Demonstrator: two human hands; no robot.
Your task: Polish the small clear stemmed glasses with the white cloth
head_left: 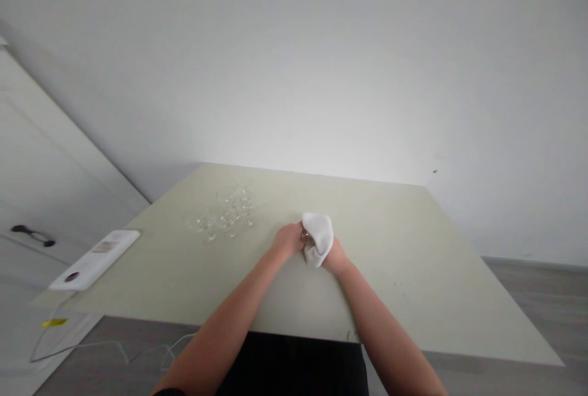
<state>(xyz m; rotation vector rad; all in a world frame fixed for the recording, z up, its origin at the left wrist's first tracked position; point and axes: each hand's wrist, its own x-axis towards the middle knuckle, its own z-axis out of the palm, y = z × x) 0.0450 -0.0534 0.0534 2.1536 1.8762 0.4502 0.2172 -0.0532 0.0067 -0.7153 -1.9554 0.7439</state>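
Observation:
Over the middle of the table, my left hand (288, 239) is closed on a small shiny clear object (305, 235), mostly hidden by fingers and cloth. A white cloth (323, 229) is bunched in my right hand (337, 257), whose fingers are largely covered by it. The cloth presses against the clear object, and both hands meet there. To the left of them lies a loose cluster of several small transparent pieces (229, 215), too small to name.
The pale table (413, 298) stands against a plain wall. A white box-like device (96, 260) with a label sits at its left edge, and a thin cable (82, 345) hangs below. At far left is a white cabinet with a dark handle (32, 235).

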